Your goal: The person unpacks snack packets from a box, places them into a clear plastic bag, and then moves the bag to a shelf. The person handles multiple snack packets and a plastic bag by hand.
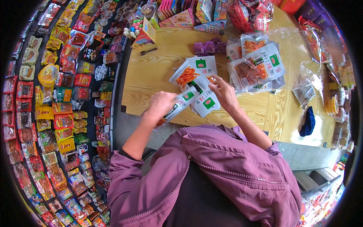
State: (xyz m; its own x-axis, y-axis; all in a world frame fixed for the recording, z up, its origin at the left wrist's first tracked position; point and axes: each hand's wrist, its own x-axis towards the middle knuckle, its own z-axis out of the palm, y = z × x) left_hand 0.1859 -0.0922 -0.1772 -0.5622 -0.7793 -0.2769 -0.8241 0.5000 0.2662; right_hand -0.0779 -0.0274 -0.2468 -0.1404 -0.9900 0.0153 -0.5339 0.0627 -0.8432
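Observation:
My left hand (162, 107) is closed on a white, green and orange snack packet (184, 99), which is tilted and a little blurred. Just right of it lies a loose, overlapping pile of matching snack packets (207, 101) on the wooden table. One of them shows a picture of orange-red food strips. My right hand (225, 94) reaches over the right edge of this pile, thumb and fingers bent and apart, fingertips at the packets. Farther right, a clear plastic bag (278, 85) holds more of the same packets, some lying at its mouth.
Purple-wrapped pieces (210, 46), a dark fork-like item (148, 51) and display boxes (181, 19) stand or lie toward the table's far side. A dark blue cloth (308, 122) lies at the right. Shelves packed with snacks (62, 98) line the left side. The wooden table (147, 83) ends close before me.

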